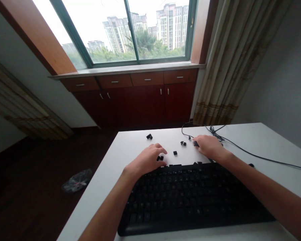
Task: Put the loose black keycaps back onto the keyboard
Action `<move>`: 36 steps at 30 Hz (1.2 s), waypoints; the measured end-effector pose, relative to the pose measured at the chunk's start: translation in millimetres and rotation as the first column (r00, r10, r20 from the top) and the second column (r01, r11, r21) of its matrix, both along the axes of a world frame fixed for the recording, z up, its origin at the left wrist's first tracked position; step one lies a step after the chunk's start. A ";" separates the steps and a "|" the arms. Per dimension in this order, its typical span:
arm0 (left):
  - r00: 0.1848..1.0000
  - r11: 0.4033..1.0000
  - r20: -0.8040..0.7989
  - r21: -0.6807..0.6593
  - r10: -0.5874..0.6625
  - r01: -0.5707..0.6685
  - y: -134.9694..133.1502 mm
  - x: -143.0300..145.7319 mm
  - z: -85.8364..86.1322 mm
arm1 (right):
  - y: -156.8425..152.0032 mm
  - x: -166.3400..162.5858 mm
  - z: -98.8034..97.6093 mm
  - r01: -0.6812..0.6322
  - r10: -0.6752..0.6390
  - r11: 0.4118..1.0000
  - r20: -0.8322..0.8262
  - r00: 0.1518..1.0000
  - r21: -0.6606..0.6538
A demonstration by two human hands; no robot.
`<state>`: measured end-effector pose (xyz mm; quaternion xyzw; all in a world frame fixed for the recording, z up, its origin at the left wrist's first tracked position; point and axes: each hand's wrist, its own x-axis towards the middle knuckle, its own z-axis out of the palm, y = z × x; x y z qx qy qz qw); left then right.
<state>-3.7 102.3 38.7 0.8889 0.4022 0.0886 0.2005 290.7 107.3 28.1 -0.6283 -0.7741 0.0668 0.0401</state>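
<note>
Well, nearest us is the blk kybd (183,197) on the white tbl (106,175), its R side partly hidden under our R forearm (261,189); key legends too dim to read. At its rear edge, our L hand (146,158) has thumb & fingers apart, partly hiding blk keycaps (162,158). Farther out, our R hand (210,146) mostly covers a dark pc (195,144); can't tell if it's gripped. The cable (256,154) runs out of frame R.

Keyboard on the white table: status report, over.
Left hand, grip open, by loose black pieces. Right hand at dark piece, hold unclear. Keyboard lying on table. Right forearm hides part of it.
</note>
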 end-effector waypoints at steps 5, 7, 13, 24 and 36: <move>0.999 0.997 -0.025 -0.060 -0.047 0.045 2.6 -3.9 8.9 | -7.7 14.6 17.0 -0.054 0.051 0.990 -0.031 0.998 -0.131; 0.998 0.999 -0.043 -0.034 -0.041 0.039 0.5 -4.0 12.3 | -14.7 22.8 23.0 -0.076 0.069 0.978 -0.045 0.997 -0.195; 0.988 0.994 -0.136 -0.085 -0.078 0.067 -12.5 8.6 26.3 | -29.6 25.9 26.7 -0.135 0.106 0.936 -0.104 0.989 -0.326; 0.998 0.978 -0.022 -0.202 -0.062 0.056 -12.2 24.5 21.6 | -29.4 -17.6 19.1 -0.267 0.128 0.904 -0.386 0.914 -0.333; 0.994 0.980 -0.086 -0.181 0.073 -0.087 8.6 -18.5 32.0 | -22.2 -5.5 19.8 -0.211 0.084 0.900 -0.324 0.942 -0.382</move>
